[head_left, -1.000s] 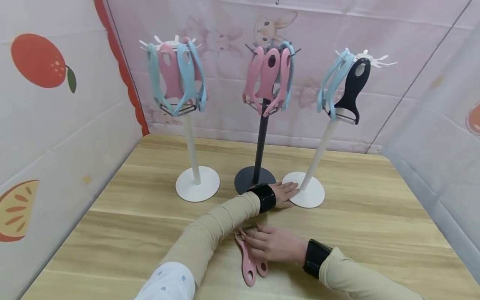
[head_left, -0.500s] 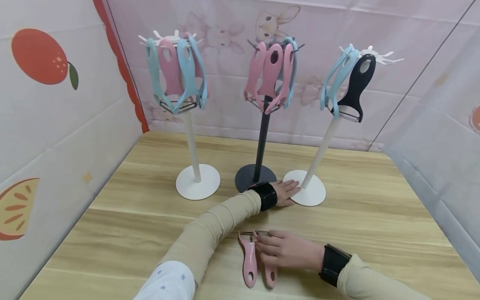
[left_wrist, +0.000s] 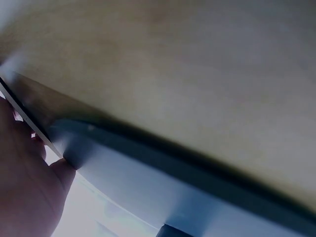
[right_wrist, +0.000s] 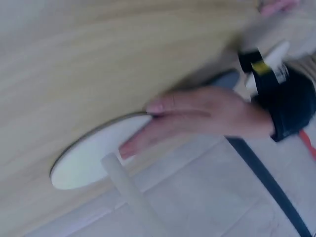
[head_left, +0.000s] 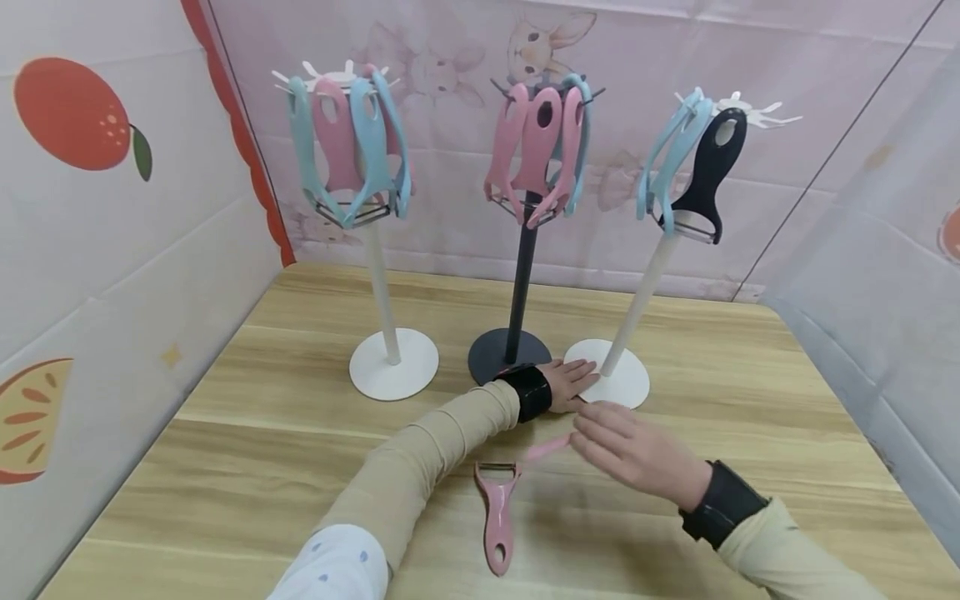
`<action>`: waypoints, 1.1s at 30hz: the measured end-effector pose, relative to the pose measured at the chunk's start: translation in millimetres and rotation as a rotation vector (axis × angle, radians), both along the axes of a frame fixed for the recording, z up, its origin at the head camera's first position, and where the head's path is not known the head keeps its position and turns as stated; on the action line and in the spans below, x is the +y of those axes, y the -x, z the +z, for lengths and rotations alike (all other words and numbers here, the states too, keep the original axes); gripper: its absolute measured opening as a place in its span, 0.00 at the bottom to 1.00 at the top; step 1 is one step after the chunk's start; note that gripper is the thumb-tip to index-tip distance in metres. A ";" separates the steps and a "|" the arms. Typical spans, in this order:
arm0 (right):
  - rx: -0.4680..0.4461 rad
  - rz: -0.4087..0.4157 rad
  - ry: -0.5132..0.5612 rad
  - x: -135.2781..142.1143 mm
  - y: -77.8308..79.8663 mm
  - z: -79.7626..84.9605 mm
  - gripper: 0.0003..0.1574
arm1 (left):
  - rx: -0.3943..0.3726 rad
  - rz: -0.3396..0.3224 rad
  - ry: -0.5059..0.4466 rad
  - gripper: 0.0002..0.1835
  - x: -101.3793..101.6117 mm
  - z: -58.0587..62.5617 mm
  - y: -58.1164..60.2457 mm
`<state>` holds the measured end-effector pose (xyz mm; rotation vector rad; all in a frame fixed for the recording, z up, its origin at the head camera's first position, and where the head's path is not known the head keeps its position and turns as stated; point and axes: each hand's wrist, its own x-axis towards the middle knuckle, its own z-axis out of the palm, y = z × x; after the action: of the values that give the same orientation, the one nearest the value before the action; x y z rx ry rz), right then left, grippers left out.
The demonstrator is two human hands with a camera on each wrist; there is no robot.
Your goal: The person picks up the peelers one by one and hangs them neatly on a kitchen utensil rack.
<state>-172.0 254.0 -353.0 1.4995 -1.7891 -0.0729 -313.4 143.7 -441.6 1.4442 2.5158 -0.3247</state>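
In the head view my left hand [head_left: 572, 385] lies flat, straight fingers pressing on the round white base [head_left: 628, 385] of the right-hand stand. The right wrist view shows this left hand [right_wrist: 202, 114] on the white base [right_wrist: 94, 155] too. Above the table, my right hand [head_left: 637, 454] pinches a pink peeler [head_left: 549, 447], mostly hidden by the fingers. Another pink peeler [head_left: 498, 518] lies on the table, blade end away from me. The right stand holds light blue peelers [head_left: 675, 158] and a black peeler [head_left: 711, 171].
A white stand [head_left: 382, 292] on the left carries pink and blue peelers [head_left: 371, 154]. Between the two white stands is a black stand [head_left: 522, 283] with several pink peelers [head_left: 538, 146] and a blue one. Printed cloth walls surround the wooden table [head_left: 247, 467].
My right hand has taken up one of the two pink peelers from the table and moved it up and to the right. The left hand stays on the white base.
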 end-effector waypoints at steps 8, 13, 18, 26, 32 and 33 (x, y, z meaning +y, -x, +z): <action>0.044 -0.066 0.261 1.8 3.8 30.3 0.16 | 0.000 0.011 -0.067 0.33 5.0 -26.9 12.5; 0.071 -0.210 0.579 9.0 11.7 50.0 0.12 | 0.010 0.027 -0.042 0.34 6.0 -21.6 10.5; 0.155 -0.398 0.953 18.8 32.0 74.4 0.13 | 0.020 0.017 0.014 0.34 2.4 -8.3 4.6; -0.016 -0.608 1.275 30.4 58.6 132.9 0.22 | 0.026 0.012 -0.004 0.34 -0.7 -7.5 3.3; -0.126 -0.688 1.273 33.5 69.5 147.3 0.28 | 0.007 0.017 -0.004 0.34 3.1 -7.2 2.5; -0.134 -0.692 1.261 33.7 71.1 147.7 0.28 | 0.007 0.017 -0.002 0.34 3.7 -6.2 2.1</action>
<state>-243.1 287.8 -205.3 -0.0106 -1.7658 0.6944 -315.5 147.5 -447.8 1.4243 2.5331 -0.3258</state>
